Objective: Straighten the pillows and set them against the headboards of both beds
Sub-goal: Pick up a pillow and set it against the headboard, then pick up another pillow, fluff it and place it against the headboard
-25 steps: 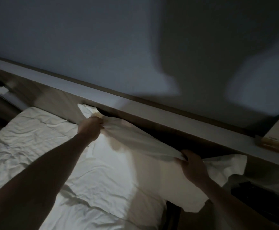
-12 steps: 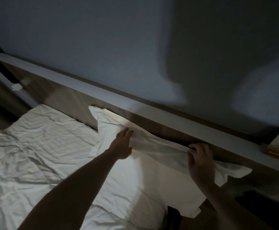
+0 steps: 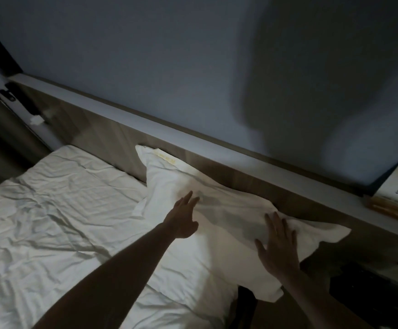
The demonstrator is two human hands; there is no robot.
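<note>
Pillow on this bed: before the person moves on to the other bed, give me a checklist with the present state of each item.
1. Pillow against the headboard: ok, its top edge leans on it.
2. Left hand open: ok.
3. Right hand open, flat on the pillow: ok.
4. Pillow inside the bed's edge: not ok, its right corner overhangs.
5. Pillow smooth: not ok, creased.
6. Second bed: cannot tell, out of view.

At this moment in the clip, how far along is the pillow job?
Done: the white pillow lies with its top edge against the wooden headboard. In hand: the left hand and right hand are open and flat on it, apparently smoothing. Left: its right corner overhangs the mattress edge, and a second bed is not in view.
</note>
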